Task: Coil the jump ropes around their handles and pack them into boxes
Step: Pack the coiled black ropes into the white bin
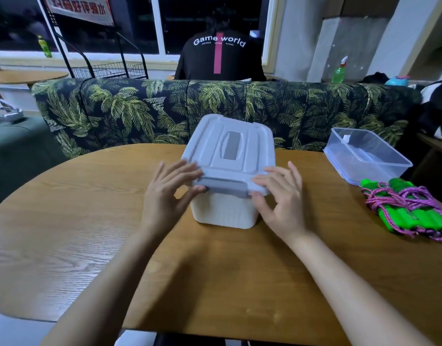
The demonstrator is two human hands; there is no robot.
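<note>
Table [215, 283]: round wooden top. It carries everything named below as far as the clear container.
Left hand [168, 196]: at 8 o'clock of the white box. The fingers are spread and nearly straight. Their tips lie on the lid's near-left corner, and the thumb touches the left end of the grey latch. It closes round nothing.
Right hand [281, 199]: at 4 o'clock of the white box, mirroring the left. The fingers are splayed and loosely extended over the lid's near-right corner, with the thumb at the right end of the latch. It also closes round nothing. Slight blur hides how hard either hand presses.
Grey latch [225, 187]: on the lid's near edge, between the two thumbs.
White box [223, 212]: stands upright at the table's middle, at 12 o'clock from the wearer.
Lid [230, 148]: pale, lies on top of the box and covers it.
Jump ropes [410, 213]: at 3 o'clock of the box, well apart from both hands. They have green handles with pink-purple cord wound about them and lie at the table's right edge.
Clear container [365, 156]: at 2 o'clock, lidless, just beyond the ropes. Whether they touch I cannot tell.
Sofa [140, 108]: palm-leaf print, beyond the table at 12 o'clock.
Person [220, 58]: behind the sofa in a black shirt, back turned.
</note>
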